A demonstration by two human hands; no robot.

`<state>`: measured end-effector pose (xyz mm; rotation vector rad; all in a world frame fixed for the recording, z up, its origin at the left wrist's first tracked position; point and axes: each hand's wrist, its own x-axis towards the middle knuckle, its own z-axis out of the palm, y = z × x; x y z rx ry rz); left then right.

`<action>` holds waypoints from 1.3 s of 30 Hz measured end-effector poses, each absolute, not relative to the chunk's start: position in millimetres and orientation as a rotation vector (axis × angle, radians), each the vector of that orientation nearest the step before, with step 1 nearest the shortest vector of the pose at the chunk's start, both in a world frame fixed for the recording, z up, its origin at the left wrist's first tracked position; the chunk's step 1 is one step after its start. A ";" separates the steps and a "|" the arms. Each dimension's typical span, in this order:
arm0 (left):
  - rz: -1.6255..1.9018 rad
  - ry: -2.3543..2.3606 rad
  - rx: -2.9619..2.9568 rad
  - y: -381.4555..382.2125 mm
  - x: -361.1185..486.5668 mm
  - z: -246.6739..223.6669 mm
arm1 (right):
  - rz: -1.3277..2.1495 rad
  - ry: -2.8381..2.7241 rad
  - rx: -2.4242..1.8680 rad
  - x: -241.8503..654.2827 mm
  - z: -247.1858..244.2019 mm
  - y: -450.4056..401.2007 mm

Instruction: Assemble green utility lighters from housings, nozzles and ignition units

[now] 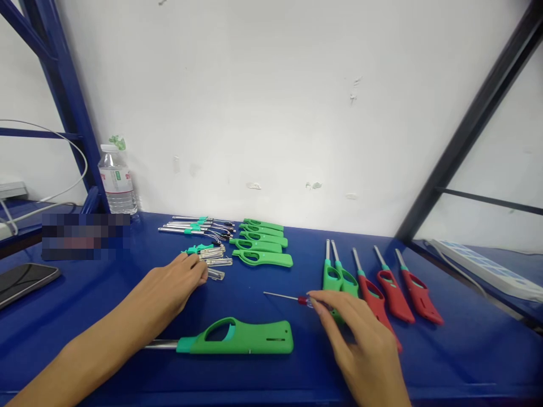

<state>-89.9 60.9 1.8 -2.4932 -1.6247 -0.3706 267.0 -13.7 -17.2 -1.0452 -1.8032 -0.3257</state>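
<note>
My right hand (360,333) pinches a small screwdriver (292,298) by its red and clear handle, its thin shaft pointing left above the table. At left, my left hand (180,280) is closed, fingers curled down beside clear plastic fuel tanks (218,262); what its fingertips hold is hidden. Between me and both hands lies a green gas lighter (250,337), its metal tube running left under my left forearm. Several green lighter shell halves (263,258) lie in a stack behind. Metal lighter tubes with wires (186,227) lie left of them.
Finished-looking green lighters (331,274) and red lighters (394,297) lie fanned out at right. A water bottle (117,183) stands back left, and a phone (27,281) lies at the left edge. A power strip (487,268) is at far right. A white wall (271,113) closes off the blue table (458,362).
</note>
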 end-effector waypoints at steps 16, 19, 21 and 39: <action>-1.194 -1.598 -2.612 27.5 -42.9 30.6 | -0.114 -1.628 -1.118 268.6 -10.5 -17.1; -1.286 -1.606 -2.655 20.4 -28.6 28.4 | 0.052 -1.595 -1.151 273.0 -10.4 -16.9; -1.341 -1.665 -2.699 13.9 -19.3 26.9 | 0.170 -1.572 -1.135 275.9 -9.1 -17.1; -2.061 -2.404 -2.866 1.3 0.2 36.3 | 0.387 -1.415 -1.110 277.8 -3.2 -19.4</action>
